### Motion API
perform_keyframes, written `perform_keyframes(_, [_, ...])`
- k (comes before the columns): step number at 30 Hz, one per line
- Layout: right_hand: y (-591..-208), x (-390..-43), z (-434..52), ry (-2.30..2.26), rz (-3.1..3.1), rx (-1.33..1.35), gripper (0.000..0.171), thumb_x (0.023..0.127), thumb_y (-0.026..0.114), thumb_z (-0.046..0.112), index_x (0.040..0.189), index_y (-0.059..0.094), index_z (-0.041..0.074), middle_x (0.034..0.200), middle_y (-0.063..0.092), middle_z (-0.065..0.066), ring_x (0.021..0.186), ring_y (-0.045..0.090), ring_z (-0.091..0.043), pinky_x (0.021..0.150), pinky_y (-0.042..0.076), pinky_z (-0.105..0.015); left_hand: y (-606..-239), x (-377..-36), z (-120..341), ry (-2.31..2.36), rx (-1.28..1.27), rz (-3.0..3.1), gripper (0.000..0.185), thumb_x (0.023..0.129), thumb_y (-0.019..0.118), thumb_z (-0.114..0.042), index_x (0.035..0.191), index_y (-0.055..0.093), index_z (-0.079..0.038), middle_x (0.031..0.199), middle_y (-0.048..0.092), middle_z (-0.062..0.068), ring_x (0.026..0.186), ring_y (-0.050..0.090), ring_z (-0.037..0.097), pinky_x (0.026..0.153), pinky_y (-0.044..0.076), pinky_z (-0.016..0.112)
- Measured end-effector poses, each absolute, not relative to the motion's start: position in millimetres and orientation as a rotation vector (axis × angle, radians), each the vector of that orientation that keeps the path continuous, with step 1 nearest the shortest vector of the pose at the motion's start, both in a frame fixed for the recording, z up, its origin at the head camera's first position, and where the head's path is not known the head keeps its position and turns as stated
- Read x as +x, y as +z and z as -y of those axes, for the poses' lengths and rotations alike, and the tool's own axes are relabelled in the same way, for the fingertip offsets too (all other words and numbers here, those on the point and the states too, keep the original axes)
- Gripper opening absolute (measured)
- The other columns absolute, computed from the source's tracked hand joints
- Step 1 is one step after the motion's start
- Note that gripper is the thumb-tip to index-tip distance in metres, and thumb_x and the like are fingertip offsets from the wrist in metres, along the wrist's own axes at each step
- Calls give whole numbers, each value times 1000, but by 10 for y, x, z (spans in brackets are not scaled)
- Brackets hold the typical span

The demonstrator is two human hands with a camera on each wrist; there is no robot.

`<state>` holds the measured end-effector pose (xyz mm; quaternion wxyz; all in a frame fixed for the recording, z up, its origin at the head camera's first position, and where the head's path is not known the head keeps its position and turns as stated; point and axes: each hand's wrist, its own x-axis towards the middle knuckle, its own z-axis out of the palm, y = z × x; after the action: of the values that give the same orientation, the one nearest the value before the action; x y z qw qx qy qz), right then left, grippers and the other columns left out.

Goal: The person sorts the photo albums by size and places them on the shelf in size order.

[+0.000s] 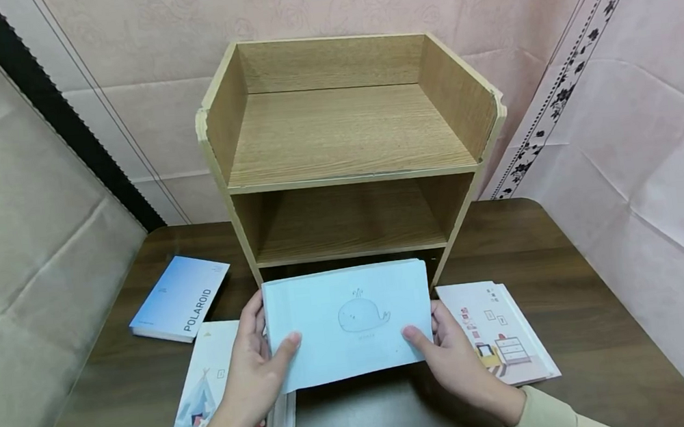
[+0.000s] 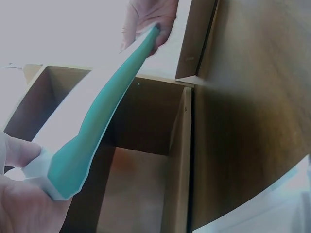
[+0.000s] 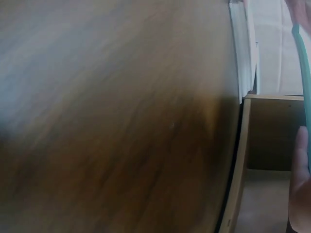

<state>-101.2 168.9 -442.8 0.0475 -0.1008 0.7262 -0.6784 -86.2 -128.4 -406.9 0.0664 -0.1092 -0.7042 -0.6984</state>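
A light blue notebook (image 1: 337, 351) with a small whale drawing on its cover is held up in front of the shelf, tilted toward the head camera. My left hand (image 1: 254, 376) grips its left end, thumb on the cover and fingers behind. At the right end my right hand (image 1: 458, 360) holds it the same way. The left wrist view shows the notebook (image 2: 109, 104) edge-on, its teal side stretched between both hands. Only a sliver of the notebook (image 3: 305, 73) appears at the right border of the right wrist view.
A wooden shelf unit (image 1: 347, 134) stands at the back of the dark table (image 1: 609, 353), its lowest level partly hidden by the notebook. A blue POLAROID book (image 1: 183, 294) lies at left. White illustrated books lie below it (image 1: 196, 399) and at right (image 1: 514, 327).
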Motion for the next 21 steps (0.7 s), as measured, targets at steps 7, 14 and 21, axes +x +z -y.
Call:
perform_keyframes(7, [-4265,-972,-1664,-2221,-2349,-439,27,100,53,11,121,39,3,118,64,-14,99,67,-25,76,56,-38,-3982,-850,1285,-2097,-465,2099,76,94,62,-2,152,18,-22,147,37,7,129,44,23,94,48,32])
perform_keyframes(14, [-4101,-1050,-1691,-2301,-2404,-570,26,99,51,3,120,36,0,118,63,-16,99,67,-26,77,56,-36,-3962,-827,1253,-1979,-559,2219,82,93,65,-7,153,12,-25,143,38,8,125,47,23,94,48,30])
perform_keyframes(21, [-3990,-1151,-1732,-2320,-2436,-642,24,98,51,-1,118,38,-3,117,64,-15,98,68,-24,78,55,-34,-3911,-880,1173,-1784,-576,2198,87,91,65,0,154,9,-23,148,31,10,127,43,21,97,42,22])
